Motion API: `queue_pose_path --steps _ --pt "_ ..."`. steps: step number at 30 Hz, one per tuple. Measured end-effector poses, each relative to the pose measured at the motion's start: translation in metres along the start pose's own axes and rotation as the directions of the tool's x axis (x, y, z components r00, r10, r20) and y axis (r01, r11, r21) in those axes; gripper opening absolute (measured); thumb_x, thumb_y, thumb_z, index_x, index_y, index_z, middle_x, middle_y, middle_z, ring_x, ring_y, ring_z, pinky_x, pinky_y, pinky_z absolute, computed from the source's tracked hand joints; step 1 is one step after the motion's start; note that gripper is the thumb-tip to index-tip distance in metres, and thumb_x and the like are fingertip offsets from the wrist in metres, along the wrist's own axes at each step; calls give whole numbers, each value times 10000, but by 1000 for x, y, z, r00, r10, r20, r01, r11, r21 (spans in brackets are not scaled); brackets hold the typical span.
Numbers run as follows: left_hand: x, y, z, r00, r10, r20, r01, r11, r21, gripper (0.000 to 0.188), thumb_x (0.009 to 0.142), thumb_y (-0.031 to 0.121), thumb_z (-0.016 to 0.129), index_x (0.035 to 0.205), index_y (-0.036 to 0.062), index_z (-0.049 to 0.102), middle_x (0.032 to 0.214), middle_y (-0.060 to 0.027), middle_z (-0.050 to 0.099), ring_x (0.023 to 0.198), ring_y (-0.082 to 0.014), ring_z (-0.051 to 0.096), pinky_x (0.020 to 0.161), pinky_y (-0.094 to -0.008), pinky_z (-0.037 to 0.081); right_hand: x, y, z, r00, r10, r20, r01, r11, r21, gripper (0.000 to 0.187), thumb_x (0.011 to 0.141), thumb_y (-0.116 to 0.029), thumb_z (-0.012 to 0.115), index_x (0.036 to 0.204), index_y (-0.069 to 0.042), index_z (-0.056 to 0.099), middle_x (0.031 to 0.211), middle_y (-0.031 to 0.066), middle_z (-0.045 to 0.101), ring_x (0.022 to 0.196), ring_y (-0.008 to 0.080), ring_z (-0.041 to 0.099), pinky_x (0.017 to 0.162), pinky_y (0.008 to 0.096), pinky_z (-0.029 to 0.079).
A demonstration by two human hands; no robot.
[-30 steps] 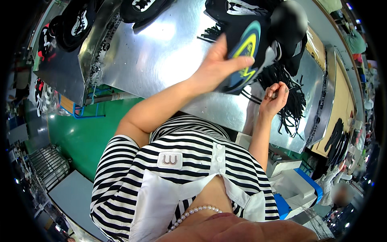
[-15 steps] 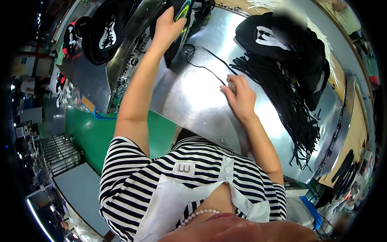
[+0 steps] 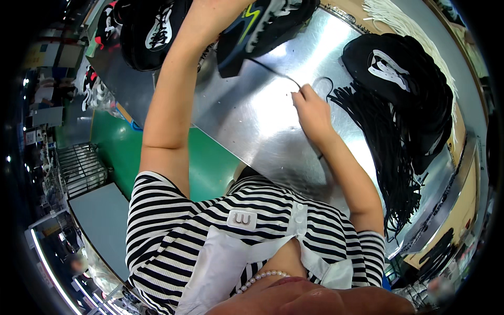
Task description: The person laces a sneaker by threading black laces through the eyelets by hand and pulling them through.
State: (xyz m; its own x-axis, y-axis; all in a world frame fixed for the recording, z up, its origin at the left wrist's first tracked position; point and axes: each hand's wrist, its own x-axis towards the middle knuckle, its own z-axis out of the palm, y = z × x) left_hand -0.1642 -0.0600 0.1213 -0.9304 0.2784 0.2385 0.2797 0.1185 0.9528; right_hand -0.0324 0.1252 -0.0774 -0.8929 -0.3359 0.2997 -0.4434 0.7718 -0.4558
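Note:
My left hand (image 3: 214,20) is at the top edge, closed on a dark shoe upper (image 3: 234,47) with yellow-green lines and a row of pale lace loops or eyelets. Its fingertips are partly hidden. From the upper a thin black shoelace (image 3: 275,71) runs taut to my right hand (image 3: 313,111), which pinches it between thumb and fingers above the metal tabletop (image 3: 257,121). Past that hand the lace curls into a small loop. Beside it, to the right, lies a thick bundle of loose black shoelaces (image 3: 386,152).
Black shoe uppers with white fronts are stacked at the right (image 3: 420,100). Behind them hang white laces (image 3: 409,23). More black uppers (image 3: 144,37) lie at the far left. The table's near edge runs beside my body, with a green floor (image 3: 210,163) below.
My right hand has gone from loosely spread to pinching the lace, which is now taut. The left hand and upper have tilted and shifted upward. The whole view has shifted somewhat.

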Motion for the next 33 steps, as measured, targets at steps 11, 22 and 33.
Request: queue_pose_path --steps 11,22,33 --pt "55 -162 80 987 42 156 -159 105 982 224 861 80 533 1064 29 614 1039 -172 647 899 -299 686 752 -422 562 -204 43 -129 954 290 -72 -298 935 -192 366 747 67 653 1080 -77 693 1018 105 643 797 267 671 670 358 549" --pt "79 -202 86 984 159 76 -136 413 901 612 833 209 677 1392 92 458 1241 -214 553 1117 -389 579 955 -451 486 -39 -24 -74 979 151 -135 -118 966 228 418 761 11 676 1172 -48 627 1223 136 616 916 336 672 755 427 561" --pt "51 -166 175 977 137 161 -210 695 687 273 906 367 612 1041 134 655 870 -184 706 862 -419 669 726 -518 513 -30 -39 -5 1000 15 12 -18 963 269 223 913 -130 547 1114 -51 603 984 138 642 776 321 681 669 428 540"
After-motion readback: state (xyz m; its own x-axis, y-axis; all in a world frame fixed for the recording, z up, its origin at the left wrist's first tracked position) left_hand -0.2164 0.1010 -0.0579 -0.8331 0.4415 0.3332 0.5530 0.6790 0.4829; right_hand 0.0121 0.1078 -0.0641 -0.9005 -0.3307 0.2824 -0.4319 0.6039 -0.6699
